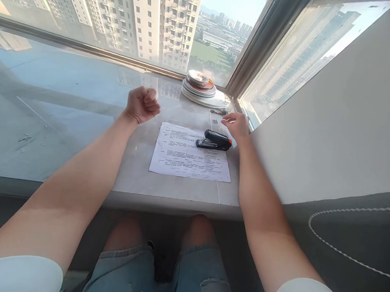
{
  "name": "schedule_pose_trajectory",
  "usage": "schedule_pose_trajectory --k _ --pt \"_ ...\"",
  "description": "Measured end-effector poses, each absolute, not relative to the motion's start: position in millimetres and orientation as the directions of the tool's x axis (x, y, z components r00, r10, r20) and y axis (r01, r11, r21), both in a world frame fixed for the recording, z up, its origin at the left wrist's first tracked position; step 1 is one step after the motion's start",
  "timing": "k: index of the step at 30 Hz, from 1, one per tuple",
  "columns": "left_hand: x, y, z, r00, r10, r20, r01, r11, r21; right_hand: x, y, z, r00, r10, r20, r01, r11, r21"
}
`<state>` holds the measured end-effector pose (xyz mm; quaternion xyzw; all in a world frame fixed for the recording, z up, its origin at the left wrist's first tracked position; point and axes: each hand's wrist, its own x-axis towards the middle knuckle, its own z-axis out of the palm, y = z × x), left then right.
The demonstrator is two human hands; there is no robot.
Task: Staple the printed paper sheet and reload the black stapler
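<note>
A printed sheet of paper (pixel 187 156) lies flat on the grey windowsill (pixel 136 177). A black stapler (pixel 214 140) rests on the sheet's upper right corner. My left hand (pixel 142 104) is curled into a fist, raised above the sill to the left of the paper, with nothing visible in it. My right hand (pixel 237 124) hovers just right of and behind the stapler, fingers loosely bent and apart, holding nothing.
A stack of plates (pixel 201 90) stands at the back of the sill in the window corner, with small dark items (pixel 219 112) beside it. A white wall (pixel 331 128) bounds the right side. My knees sit below the sill's front edge.
</note>
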<state>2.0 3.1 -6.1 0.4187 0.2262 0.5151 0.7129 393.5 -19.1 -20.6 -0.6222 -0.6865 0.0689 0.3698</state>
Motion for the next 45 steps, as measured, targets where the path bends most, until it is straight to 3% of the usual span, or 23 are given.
schedule_pose_trajectory --k 3,6,14,18,22,27,31,35,37,39,42,45 --pt "-0.7 0.1 -1.8 0.347 0.927 0.141 -0.608 0.108 0.787 390.3 -11.6 -34.3 -0.121 0.931 0.346 0.775 0.306 -0.553" --pt "-1.9 0.3 -2.0 0.36 0.924 0.133 -0.626 0.133 0.769 375.3 -10.9 -36.6 -0.263 0.937 0.229 0.678 0.348 -0.647" --pt "-5.0 9.8 -12.3 0.398 0.912 0.099 -0.529 0.14 0.837 352.8 -42.3 -0.4 -0.404 0.913 0.051 0.526 0.278 -0.803" --pt "-2.8 8.1 -11.1 0.405 0.903 0.143 -0.517 0.097 0.851 339.5 -66.6 26.7 -0.542 0.829 -0.139 0.617 0.28 -0.736" --pt "1.4 4.7 -8.1 0.389 0.911 0.135 -0.49 0.081 0.868 324.1 -78.0 33.4 -0.598 0.768 -0.23 0.69 0.348 -0.635" --pt "-8.3 0.6 -1.0 0.25 0.957 0.144 -0.539 0.014 0.842 312.2 -68.7 31.4 -0.599 0.76 -0.252 0.715 0.366 -0.596" --pt "-42.3 -2.9 2.2 -0.013 0.955 0.296 -0.678 -0.226 0.699 284.2 -49.9 35.8 -0.628 0.73 -0.269 0.719 0.411 -0.56" --pt "-86.4 -5.0 -4.0 -0.34 0.791 0.509 -0.668 -0.584 0.461 230.2 -28.0 36.1 -0.662 0.706 -0.253 0.706 0.472 -0.528" --pt "-103.7 -4.5 -7.6 -0.446 0.698 0.56 -0.592 -0.699 0.401 200.0 -14.4 34.8 -0.679 0.687 -0.258 0.693 0.484 -0.535" --pt "-114.8 -2.9 -9.5 -0.513 0.647 0.564 -0.485 -0.76 0.431 171.5 1.0 33.5 -0.7 0.662 -0.267 0.676 0.495 -0.546" --pt "-120.8 1.4 -10.2 -0.483 0.672 0.561 -0.337 -0.734 0.589 135.3 21.6 32.0 -0.734 0.616 -0.287 0.649 0.51 -0.564" --pt "-119.6 7.3 -10.9 -0.475 0.632 0.612 -0.302 -0.77 0.562 110.1 29.9 31.4 -0.761 0.593 -0.262 0.617 0.539 -0.573"
